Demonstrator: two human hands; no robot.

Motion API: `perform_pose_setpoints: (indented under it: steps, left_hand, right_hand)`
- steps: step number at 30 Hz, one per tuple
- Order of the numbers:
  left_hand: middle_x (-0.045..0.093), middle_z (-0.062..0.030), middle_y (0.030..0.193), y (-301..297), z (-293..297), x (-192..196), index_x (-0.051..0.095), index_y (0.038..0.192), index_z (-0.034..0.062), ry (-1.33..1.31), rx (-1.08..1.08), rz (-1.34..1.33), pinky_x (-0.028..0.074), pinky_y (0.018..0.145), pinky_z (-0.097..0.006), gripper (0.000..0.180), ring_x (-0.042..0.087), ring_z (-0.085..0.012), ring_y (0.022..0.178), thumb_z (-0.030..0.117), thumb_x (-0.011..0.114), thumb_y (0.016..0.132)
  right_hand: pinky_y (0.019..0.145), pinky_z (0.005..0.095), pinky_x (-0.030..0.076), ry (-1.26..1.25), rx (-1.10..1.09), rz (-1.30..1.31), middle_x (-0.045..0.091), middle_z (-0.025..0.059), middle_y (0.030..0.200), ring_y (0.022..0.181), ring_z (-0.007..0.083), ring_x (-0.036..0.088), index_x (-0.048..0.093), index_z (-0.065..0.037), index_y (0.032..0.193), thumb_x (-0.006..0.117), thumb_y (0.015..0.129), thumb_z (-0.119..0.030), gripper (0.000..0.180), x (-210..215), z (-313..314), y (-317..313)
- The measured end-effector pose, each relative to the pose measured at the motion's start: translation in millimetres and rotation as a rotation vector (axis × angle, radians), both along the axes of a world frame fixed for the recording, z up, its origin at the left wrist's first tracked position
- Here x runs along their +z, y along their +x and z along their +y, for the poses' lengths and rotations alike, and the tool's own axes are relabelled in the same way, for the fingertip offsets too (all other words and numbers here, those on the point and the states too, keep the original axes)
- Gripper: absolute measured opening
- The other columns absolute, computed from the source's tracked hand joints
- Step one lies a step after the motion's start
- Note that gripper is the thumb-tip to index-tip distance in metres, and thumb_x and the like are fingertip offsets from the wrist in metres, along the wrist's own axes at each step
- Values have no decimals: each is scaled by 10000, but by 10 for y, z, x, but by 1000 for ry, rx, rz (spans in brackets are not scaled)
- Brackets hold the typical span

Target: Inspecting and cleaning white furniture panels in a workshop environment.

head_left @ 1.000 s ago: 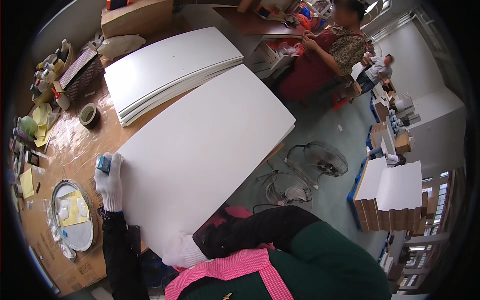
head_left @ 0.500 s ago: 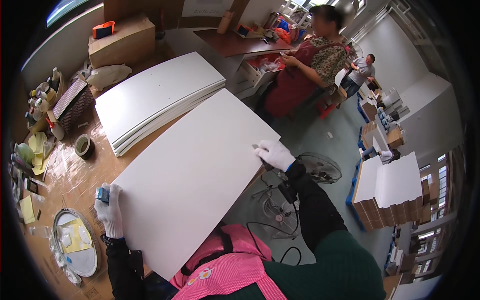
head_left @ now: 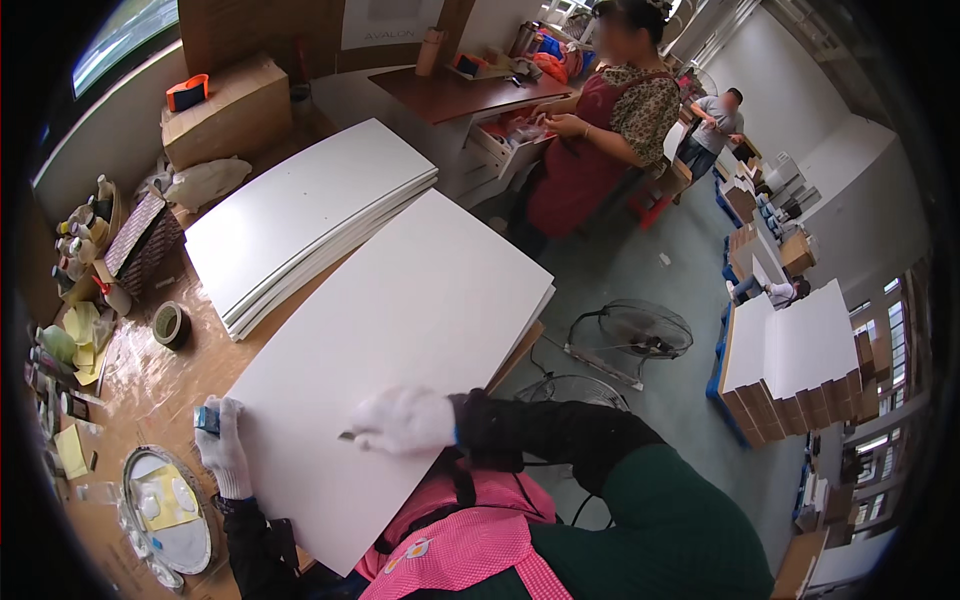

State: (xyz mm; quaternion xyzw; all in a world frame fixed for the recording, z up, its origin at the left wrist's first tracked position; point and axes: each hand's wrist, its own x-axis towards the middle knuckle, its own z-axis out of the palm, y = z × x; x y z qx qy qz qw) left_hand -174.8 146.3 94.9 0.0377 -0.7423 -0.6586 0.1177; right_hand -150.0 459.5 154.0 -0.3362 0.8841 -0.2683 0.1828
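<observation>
While grasping a small blue block (head_left: 207, 419) in the white-gloved left hand (head_left: 228, 455) at the left edge of a large white panel (head_left: 400, 300), also pinches a small dark object (head_left: 346, 436) in the curled fingers of the gloved right hand (head_left: 405, 420), over the near half of the same panel. Cannot tell, for blur, the kind of object, nor any contact between right glove and surface. Has the panel lying flat over a brown-covered table (head_left: 215, 370), slanting from beside the pink apron (head_left: 440, 545) toward the upper right. Just beyond, on the left, has a stack of white boards (head_left: 310, 220). Farther left, has a roll of tape (head_left: 171, 326) near a cluster of bottles (head_left: 80, 235). Nearer, has a round tray (head_left: 190, 552) bearing a yellow sheet (head_left: 169, 508) with dabs of white paste (head_left: 184, 494). To the right, has a caged fan (head_left: 645, 330) on the floor; farther off, has a person in a dark red apron (head_left: 600, 150), beside a brown-topped desk (head_left: 440, 95).
</observation>
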Motion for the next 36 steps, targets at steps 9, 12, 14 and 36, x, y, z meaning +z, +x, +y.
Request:
perform_pose_setpoints:
  steps: [9,12,14,36]
  left_hand:
    - [535,-22,818,14,8,41,546,814,28,-43,-3,3,397,730,-254,212,494,-108,755,146,571,988]
    - [539,-23,819,95,-104,17,548,811,26,-75,1,-3,396,733,-256,214,494,-110,757,148,569,987]
    - [539,-23,818,50,32,97,549,811,26,-72,-10,8,396,733,-257,215,493,-110,757,148,570,986]
    - [676,-143,1117,50,-48,170,644,849,-3,-174,-65,21,392,1023,-394,238,572,-271,1124,177,546,970]
  right_hand:
    - [620,486,526,22,-365,667,660,130,808,755,327,657,658,-123,895,534,961,-366,281,-561,715,-975]
    - [764,505,525,225,-925,125,702,176,939,895,385,668,664,-87,957,555,938,-367,301,-73,1575,-1360]
    - [749,520,504,310,-1081,421,684,219,887,871,402,662,633,-50,910,554,919,-363,322,-179,2511,-1291]
    - [778,420,621,-1109,-321,-1622,548,67,1057,916,234,635,498,-41,1154,511,1047,-329,308,-492,-877,-654]
